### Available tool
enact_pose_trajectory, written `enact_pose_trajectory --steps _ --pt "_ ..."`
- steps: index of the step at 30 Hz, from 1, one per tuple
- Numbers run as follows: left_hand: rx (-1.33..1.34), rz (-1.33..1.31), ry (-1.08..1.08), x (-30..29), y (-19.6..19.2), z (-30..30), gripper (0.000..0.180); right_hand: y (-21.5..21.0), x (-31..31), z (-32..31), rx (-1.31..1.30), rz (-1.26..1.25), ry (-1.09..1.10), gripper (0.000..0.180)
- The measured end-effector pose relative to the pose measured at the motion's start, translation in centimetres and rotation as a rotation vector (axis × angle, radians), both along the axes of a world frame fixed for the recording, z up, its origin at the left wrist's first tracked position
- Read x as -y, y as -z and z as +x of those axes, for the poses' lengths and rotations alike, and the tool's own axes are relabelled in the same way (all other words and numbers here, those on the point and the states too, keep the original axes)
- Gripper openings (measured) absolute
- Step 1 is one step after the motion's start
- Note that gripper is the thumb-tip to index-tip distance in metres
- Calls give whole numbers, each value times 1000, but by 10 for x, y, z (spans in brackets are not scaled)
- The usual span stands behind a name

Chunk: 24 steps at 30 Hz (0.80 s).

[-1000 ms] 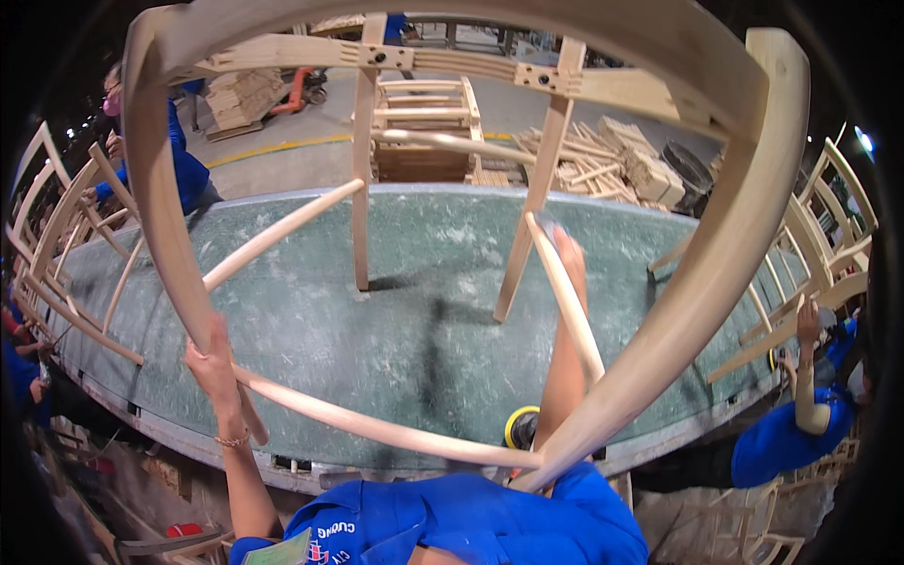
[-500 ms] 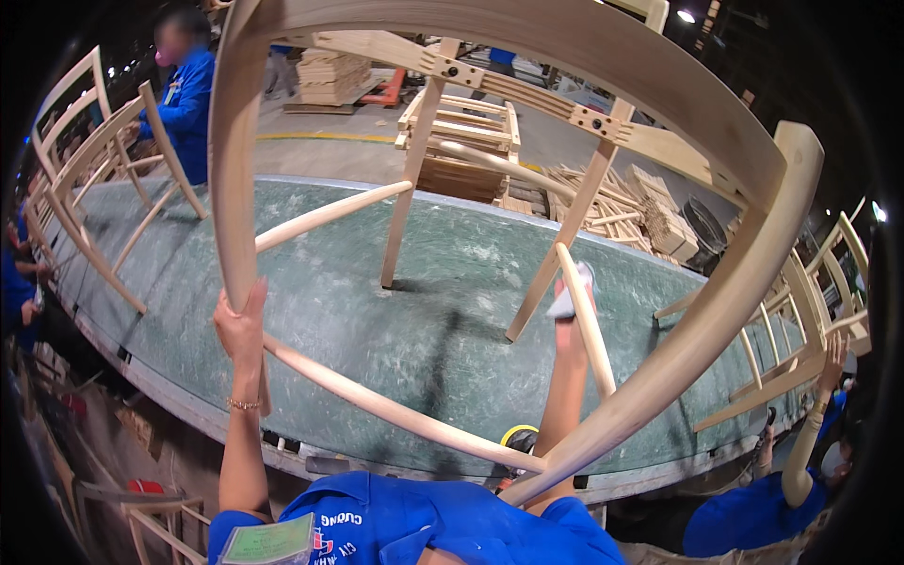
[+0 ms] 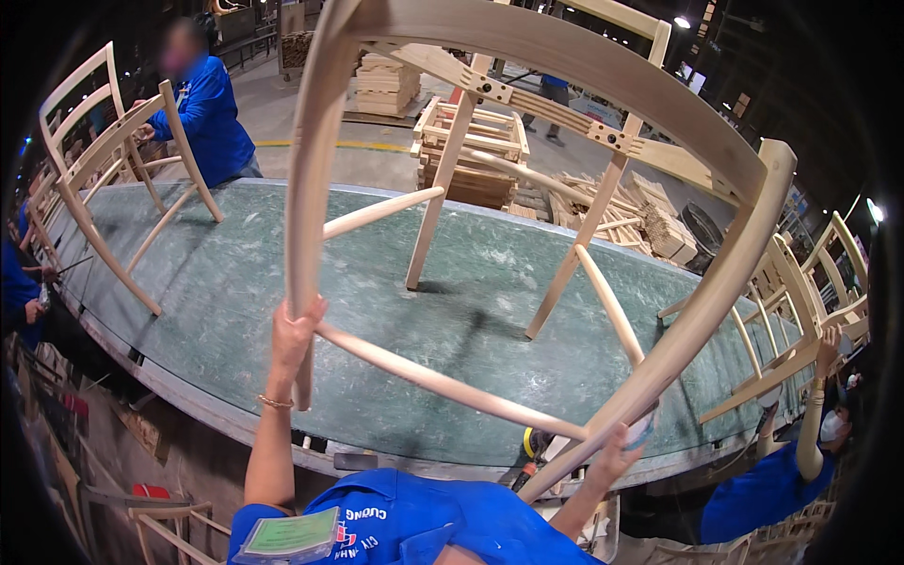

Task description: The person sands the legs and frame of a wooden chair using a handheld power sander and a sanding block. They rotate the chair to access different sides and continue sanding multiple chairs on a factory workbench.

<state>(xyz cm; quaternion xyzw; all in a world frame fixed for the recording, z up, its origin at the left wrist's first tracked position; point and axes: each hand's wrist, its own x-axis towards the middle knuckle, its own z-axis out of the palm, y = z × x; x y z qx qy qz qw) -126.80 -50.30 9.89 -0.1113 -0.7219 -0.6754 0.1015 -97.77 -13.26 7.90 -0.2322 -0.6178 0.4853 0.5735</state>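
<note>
Your left hand (image 3: 294, 331) wraps 1 leg of the unfinished wooden chair frame (image 3: 527, 56) and your right hand (image 3: 614, 454) clasps the other, its 2 far legs resting on the green tabletop (image 3: 235, 282).

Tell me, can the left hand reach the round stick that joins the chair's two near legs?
Probably yes. The left hand grips the near leg of the bare wooden chair frame right where that rung meets it, and nothing lies between them.
</note>
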Motion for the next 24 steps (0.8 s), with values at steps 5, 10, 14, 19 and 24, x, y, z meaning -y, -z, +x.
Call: enact_pose_trajectory --steps 5,10,14,19,24 --pt "261 167 246 23 36 18 27 -35 26 -28 203 165 185 59" --pt "281 56 188 23 32 24 17 -56 20 -34 243 210 122 56" --pt "260 78 159 22 42 51 18 -46 1 -28 248 290 174 57" --pt "302 156 359 -8 57 155 29 -57 -71 12 487 563 433 57" --pt "315 211 635 -46 72 226 48 -66 -26 1 369 401 429 52"
